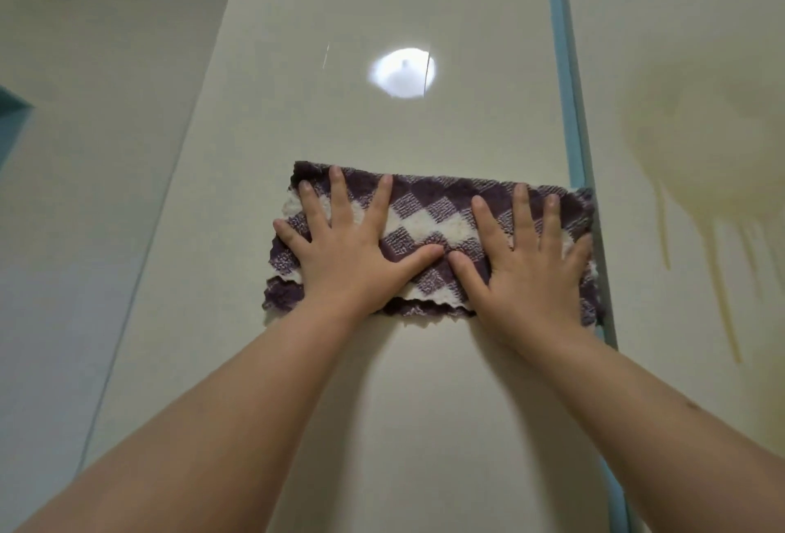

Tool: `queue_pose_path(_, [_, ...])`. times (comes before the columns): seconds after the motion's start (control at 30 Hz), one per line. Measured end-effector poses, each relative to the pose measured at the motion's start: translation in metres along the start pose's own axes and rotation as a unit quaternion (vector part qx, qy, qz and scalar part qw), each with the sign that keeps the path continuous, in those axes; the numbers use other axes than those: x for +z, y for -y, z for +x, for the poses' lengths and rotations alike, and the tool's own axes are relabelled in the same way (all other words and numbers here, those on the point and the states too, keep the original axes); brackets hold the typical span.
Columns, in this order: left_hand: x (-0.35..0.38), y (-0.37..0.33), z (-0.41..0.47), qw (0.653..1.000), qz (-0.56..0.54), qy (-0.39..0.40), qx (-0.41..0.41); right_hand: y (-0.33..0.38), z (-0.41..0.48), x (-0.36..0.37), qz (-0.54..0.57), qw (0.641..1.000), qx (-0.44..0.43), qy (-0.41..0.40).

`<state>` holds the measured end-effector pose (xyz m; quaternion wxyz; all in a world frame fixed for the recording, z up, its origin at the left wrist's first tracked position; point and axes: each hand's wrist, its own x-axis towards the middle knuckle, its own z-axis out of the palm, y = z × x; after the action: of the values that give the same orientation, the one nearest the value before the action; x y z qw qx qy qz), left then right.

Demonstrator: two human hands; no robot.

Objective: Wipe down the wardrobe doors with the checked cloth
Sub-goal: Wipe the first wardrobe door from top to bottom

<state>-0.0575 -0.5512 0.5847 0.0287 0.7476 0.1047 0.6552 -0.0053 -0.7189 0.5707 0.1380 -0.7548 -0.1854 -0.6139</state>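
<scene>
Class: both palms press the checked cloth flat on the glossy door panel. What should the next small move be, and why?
Probably slide the checked cloth straight up the door panel. Left hand and right hand already pin it flat, its right end meets the blue strip, and unwiped panel lies above.

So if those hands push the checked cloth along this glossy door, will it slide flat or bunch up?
Probably slides easily: the door panel is glossy enough to mirror a light. The checked cloth looks soft and floppy, with wavy edges and a fold between the thumbs, so it may bunch there. The left hand and right hand, pressed flat with spread fingers, should limit that.
</scene>
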Motion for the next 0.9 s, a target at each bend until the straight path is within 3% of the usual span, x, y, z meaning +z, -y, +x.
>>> queue_pose_path(0.13, [0.001,0.015,-0.056,1.000,0.000,0.025,-0.009,0.011,-0.051,0.003,-0.005,0.999,-0.009,0.046])
queue_pose_path(0.37, [0.000,0.045,-0.108,0.997,0.014,0.070,0.000,0.037,-0.115,0.009,0.023,0.998,0.008,0.059])
queue_pose_path(0.53, [-0.009,0.055,-0.068,0.998,0.001,0.069,0.012,0.045,-0.081,0.015,-0.020,0.996,0.048,0.066])
queue_pose_path(0.9, [-0.033,0.097,0.045,0.999,0.016,0.027,0.007,0.100,0.035,0.005,-0.020,0.999,0.018,0.034])
